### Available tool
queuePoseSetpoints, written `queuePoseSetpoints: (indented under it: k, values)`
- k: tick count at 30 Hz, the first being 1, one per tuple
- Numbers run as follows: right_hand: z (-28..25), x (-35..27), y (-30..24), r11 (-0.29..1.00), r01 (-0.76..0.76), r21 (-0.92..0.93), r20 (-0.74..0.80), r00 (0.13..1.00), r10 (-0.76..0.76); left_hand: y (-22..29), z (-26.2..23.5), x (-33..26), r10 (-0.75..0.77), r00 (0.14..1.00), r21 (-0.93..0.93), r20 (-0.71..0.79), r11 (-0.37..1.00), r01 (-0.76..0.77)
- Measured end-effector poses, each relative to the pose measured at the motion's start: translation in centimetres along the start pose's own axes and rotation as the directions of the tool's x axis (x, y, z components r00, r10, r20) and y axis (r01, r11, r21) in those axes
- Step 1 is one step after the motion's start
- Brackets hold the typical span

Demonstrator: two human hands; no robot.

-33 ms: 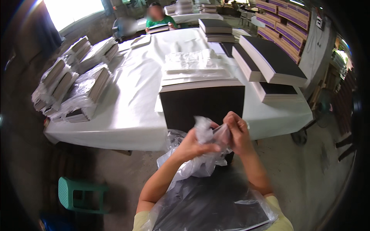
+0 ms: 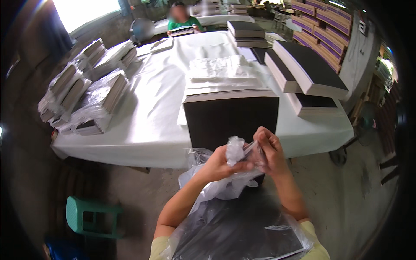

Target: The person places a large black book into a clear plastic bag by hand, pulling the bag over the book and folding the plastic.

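Observation:
A clear plastic bag [image 2: 225,189] lies over my lap, with a flat black panel [image 2: 236,227] inside it. My left hand [image 2: 219,165] is closed round the gathered mouth of the bag, and a crumpled tuft of plastic sticks up above its fingers. Beside it, my right hand [image 2: 272,151] pinches a stretched, twisted strand of the same plastic. Just beyond both hands, a large black board face [image 2: 232,117] with pale layered edges stands at the table's near edge. Part of its lower side is hidden by my hands and the bag.
A table with a white cover [image 2: 151,108] stretches ahead. Plastic-wrapped bundles [image 2: 97,104] line its left side; thick black-topped stacks [image 2: 310,65] stand right. A green stool [image 2: 82,214] sits at lower left. A person in green [image 2: 184,24] works at the far end.
The plastic tuft above my left hand has become more bunched and shifted slightly right. My right hand still pinches the strand. The whole view has shifted a little.

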State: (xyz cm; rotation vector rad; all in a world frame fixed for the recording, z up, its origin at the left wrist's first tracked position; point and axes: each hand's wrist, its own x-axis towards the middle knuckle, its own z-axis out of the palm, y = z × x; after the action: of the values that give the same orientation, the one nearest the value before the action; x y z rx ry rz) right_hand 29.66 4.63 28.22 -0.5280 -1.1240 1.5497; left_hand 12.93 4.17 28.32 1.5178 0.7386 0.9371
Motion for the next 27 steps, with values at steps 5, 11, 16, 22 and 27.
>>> queuePoseSetpoints:
  k: [5, 11, 16, 22, 27]
  values:
    - [-1.2, -0.2, -1.0, 0.954, -0.205, -0.218, 0.21, 0.945, 0.251, -1.7, -1.4, -0.2, -0.104, 0.988, -0.263, -0.111, 0.962, 0.072]
    - [-4.1, -1.3, 0.6, 0.977, -0.041, -0.209, 0.665, 0.727, 0.173, 0.2, -4.0, -0.8, -0.339, 0.877, -0.891, -0.34, 0.414, -0.185]
    - [-4.0, -3.9, 2.4, 0.882, -0.28, -0.379, 0.457, 0.772, 0.441, -0.4, -5.4, -2.2, 0.077, 0.901, -0.821, -0.427, 0.383, -0.422]
    - [-3.8, -4.8, 3.8, 0.823, -0.356, -0.443, 0.394, 0.747, 0.536, -9.2, -3.7, -4.8, 0.083, 0.995, -0.644, 0.048, 0.764, -0.033]
    - [-4.2, -5.1, 4.7, 0.795, -0.386, -0.468, 0.38, 0.725, 0.575, -7.5, -3.1, -6.9, -0.036, 0.986, -0.66, 0.165, 0.738, 0.137]
